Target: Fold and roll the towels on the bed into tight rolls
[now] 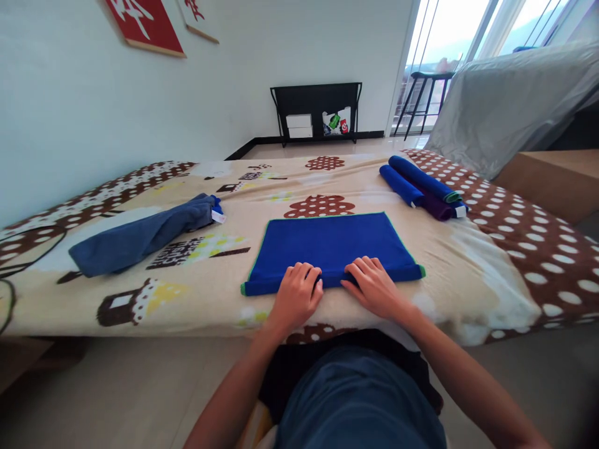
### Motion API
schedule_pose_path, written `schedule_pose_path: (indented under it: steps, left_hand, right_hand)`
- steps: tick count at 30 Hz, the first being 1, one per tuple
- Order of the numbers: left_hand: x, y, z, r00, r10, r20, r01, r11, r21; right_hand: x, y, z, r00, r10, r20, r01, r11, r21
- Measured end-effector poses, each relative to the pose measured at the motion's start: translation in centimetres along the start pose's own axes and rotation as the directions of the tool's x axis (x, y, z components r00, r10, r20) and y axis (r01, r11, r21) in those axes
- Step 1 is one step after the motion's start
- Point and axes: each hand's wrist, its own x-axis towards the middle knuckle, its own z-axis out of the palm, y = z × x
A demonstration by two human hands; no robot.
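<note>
A blue towel (327,240) with green edging lies on the bed, its near edge rolled into a thin tube and the rest flat. My left hand (298,292) rests on the left half of that roll, fingers curled over it and thumb on the near side. On the right half, my right hand (374,287) holds the roll the same way. A short stretch of roll shows between the two hands. Several rolled towels (416,184), blue and dark purple, lie together at the right. To the left is a crumpled grey-blue cloth (145,234) with a white tag.
A patterned blanket (262,187) covers the bed, with brown polka-dot borders. Beyond stands a black rack (316,103) holding white boxes and a printed bag. A cardboard box (552,181) and plastic-covered furniture (515,100) are at the right. Black cable (32,271) lies far left.
</note>
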Motion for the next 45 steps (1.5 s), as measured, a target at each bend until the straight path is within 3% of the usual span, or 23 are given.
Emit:
schedule_pose_path:
  steps: [4, 7, 13, 21, 24, 27, 29, 32, 34, 36, 39, 43, 45]
  left_hand:
    - [-0.4, -0.3, -0.3, 0.991, 0.120, 0.062, -0.124, 0.991, 0.051]
    - [-0.6, -0.7, -0.3, 0.985, 0.141, 0.102, -0.150, 0.985, 0.089]
    - [-1.2, -2.9, -0.5, 0.989, 0.049, 0.143, -0.074, 0.981, 0.181]
    - [-5.3, -8.4, -2.3, 0.992, -0.091, 0.088, 0.065, 0.963, 0.262]
    - [-6.1, -9.4, -3.1, 0.987, -0.134, 0.084, 0.106, 0.954, 0.280]
    - [-5.9, -8.2, -3.3, 0.978, -0.202, -0.048, 0.205, 0.911, 0.358]
    - [-5.0, -6.0, -2.5, 0.956, -0.232, -0.179, 0.285, 0.877, 0.386]
    - [-2.9, -1.2, -0.1, 0.959, -0.152, -0.239, 0.218, 0.935, 0.279]
    - [-1.8, 1.5, 1.5, 0.975, -0.067, -0.210, 0.103, 0.981, 0.166]
    - [-1.5, 2.6, 2.4, 0.986, -0.015, -0.163, 0.029, 0.996, 0.080]
    - [-3.5, 0.5, 1.9, 0.993, -0.013, -0.115, 0.017, 0.999, 0.031]
    - [-8.3, -4.7, -0.5, 0.986, -0.122, -0.116, 0.133, 0.986, 0.099]
    - [-9.3, -5.4, -1.1, 0.976, -0.173, -0.133, 0.192, 0.970, 0.146]
  right_hand:
    - [0.1, 0.3, 0.1, 0.996, -0.083, 0.034, 0.084, 0.996, -0.024]
    - [-0.2, 0.7, 0.3, 0.992, -0.115, 0.043, 0.117, 0.992, -0.048]
    - [-1.5, 3.7, 0.3, 1.000, -0.012, 0.029, 0.016, 0.990, -0.137]
    - [-5.4, 9.1, -1.3, 0.996, 0.082, -0.025, -0.086, 0.965, -0.249]
    - [-6.5, 10.4, -2.0, 0.989, 0.125, -0.076, -0.141, 0.948, -0.287]
    - [-6.7, 9.5, -2.2, 0.948, 0.203, -0.244, -0.282, 0.892, -0.353]
    - [-5.9, 7.2, -1.8, 0.916, 0.225, -0.333, -0.340, 0.876, -0.343]
    - [-3.6, 2.1, 0.0, 0.953, 0.137, -0.269, -0.182, 0.972, -0.150]
    - [-2.1, -0.8, 1.2, 0.981, 0.048, -0.190, -0.053, 0.998, -0.017]
    - [-1.7, -1.9, 2.0, 0.989, 0.017, -0.148, -0.013, 1.000, 0.028]
    - [-3.8, 0.2, 1.7, 0.989, 0.058, -0.134, -0.056, 0.998, 0.020]
    - [-8.6, 5.3, 0.0, 0.980, 0.165, -0.109, -0.174, 0.982, -0.074]
    - [-9.4, 6.1, -0.3, 0.966, 0.220, -0.133, -0.236, 0.964, -0.119]
